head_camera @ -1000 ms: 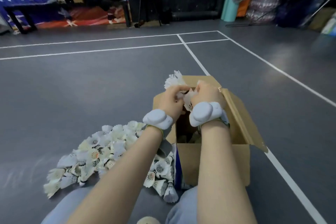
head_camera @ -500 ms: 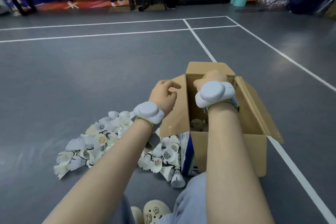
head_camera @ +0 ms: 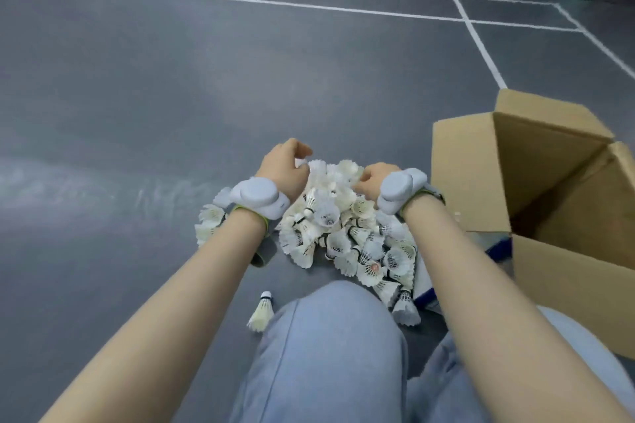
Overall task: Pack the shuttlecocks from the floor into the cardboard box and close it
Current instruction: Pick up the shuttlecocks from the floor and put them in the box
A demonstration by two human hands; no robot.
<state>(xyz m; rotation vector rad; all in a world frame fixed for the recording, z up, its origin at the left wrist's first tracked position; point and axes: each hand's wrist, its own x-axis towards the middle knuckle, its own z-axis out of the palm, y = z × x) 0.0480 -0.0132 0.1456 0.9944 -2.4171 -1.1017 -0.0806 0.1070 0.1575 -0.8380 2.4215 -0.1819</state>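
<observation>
Both hands left cardboard box [head_camera: 549, 182]: left hand [head_camera: 285, 165], right hand [head_camera: 374, 178] grip piled shuttlecocks [head_camera: 343, 233]; stray shuttlecock [head_camera: 263, 311] cork-end away.

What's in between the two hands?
In the head view, the far end of the white shuttlecock pile lies between the left hand and the right hand; both hands' fingers curl into it.

**Floor status**

Grey court floor [head_camera: 171, 96] with white lines [head_camera: 240, 2] across the far side and at far right. On it: pile of white shuttlecocks [head_camera: 347, 233] at centre, one stray shuttlecock [head_camera: 262, 311] lying near-left of the pile, apart from it. Open cardboard box [head_camera: 567, 285] stands just right of the pile, flaps up.
</observation>
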